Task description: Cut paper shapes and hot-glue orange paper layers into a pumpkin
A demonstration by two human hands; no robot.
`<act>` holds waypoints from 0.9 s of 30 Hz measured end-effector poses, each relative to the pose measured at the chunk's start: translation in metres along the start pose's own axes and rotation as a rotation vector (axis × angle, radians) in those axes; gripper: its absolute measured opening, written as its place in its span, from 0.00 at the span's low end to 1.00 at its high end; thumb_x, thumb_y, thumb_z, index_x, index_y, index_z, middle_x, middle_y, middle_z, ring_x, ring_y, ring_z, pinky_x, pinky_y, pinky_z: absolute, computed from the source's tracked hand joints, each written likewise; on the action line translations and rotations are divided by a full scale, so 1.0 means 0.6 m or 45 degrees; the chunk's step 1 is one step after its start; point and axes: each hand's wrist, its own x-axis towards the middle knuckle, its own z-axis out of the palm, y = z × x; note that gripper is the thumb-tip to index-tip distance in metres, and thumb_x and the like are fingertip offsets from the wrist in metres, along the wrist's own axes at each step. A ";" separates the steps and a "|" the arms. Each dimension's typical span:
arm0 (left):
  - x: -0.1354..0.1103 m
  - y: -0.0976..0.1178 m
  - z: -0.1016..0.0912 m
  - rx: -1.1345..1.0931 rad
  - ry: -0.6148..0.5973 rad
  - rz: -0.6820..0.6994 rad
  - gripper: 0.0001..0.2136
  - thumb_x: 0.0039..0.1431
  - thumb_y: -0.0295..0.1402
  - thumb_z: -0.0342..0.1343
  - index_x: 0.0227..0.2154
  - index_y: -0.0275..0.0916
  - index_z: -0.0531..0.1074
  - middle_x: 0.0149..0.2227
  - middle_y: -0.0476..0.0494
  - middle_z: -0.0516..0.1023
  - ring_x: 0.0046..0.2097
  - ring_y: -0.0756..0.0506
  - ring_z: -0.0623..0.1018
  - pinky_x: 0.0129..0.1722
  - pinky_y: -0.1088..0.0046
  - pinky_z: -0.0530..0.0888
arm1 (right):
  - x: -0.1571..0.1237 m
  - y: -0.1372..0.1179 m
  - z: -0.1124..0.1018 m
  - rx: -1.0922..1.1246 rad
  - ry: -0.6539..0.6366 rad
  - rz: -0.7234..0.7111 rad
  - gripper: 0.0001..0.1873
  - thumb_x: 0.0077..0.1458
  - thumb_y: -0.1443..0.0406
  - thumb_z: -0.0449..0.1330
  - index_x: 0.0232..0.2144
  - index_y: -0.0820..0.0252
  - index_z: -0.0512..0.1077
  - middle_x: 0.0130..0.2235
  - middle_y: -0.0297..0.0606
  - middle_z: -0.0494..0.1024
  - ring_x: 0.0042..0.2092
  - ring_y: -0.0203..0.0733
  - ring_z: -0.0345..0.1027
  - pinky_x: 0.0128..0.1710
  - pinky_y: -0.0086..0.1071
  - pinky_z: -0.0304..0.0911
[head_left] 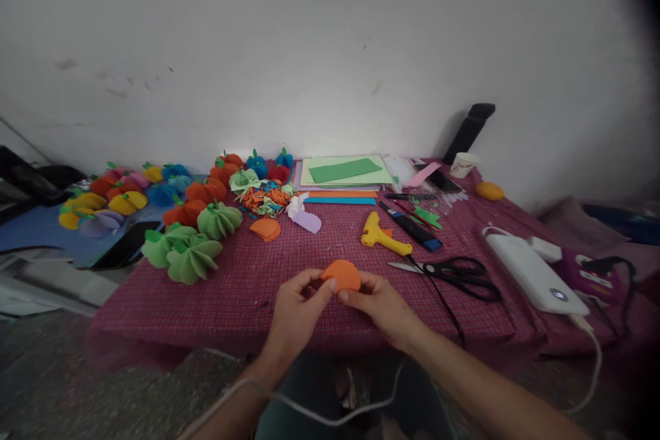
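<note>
Between my two hands, over the front of the table, is an orange paper disc [344, 275]; whether it is one sheet or a stack I cannot tell. My left hand [304, 299] pinches its left edge with thumb and fingers. On the right edge, my right hand [379, 299] grips it the same way. Beyond my hands lie folded orange paper pieces [265, 229] and a lilac paper piece [308, 221]. A yellow glue gun [384, 236] rests to the right, with black-handled scissors [454, 271] just in front of it.
Paper pumpkins in several colours, such as a green pumpkin [192, 258], crowd the left side. Paper shreds [265, 197] and coloured sheets [345, 170] sit at the back. A utility knife [417, 227], paper cup [463, 165] and white power bank [533, 271] are on the right.
</note>
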 end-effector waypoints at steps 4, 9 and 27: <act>0.004 -0.001 -0.015 -0.159 -0.092 -0.086 0.10 0.52 0.38 0.56 0.28 0.38 0.78 0.26 0.48 0.78 0.31 0.48 0.74 0.34 0.72 0.71 | 0.001 -0.006 -0.006 -0.180 -0.015 0.016 0.11 0.42 0.61 0.67 0.30 0.59 0.75 0.29 0.29 0.74 0.30 0.33 0.64 0.35 0.29 0.58; 0.005 0.001 -0.023 -0.248 -0.078 -0.164 0.08 0.48 0.36 0.59 0.29 0.38 0.79 0.27 0.48 0.79 0.33 0.47 0.76 0.36 0.72 0.71 | 0.007 -0.012 -0.013 -0.290 -0.079 -0.014 0.11 0.43 0.59 0.65 0.26 0.60 0.72 0.25 0.28 0.72 0.27 0.32 0.61 0.30 0.28 0.56; -0.004 -0.037 -0.045 0.109 -0.162 0.136 0.06 0.51 0.32 0.56 0.30 0.40 0.77 0.30 0.47 0.77 0.35 0.47 0.74 0.38 0.70 0.69 | 0.007 -0.012 -0.018 -1.023 -0.030 -0.510 0.02 0.50 0.66 0.60 0.29 0.57 0.70 0.30 0.34 0.73 0.33 0.38 0.65 0.35 0.32 0.61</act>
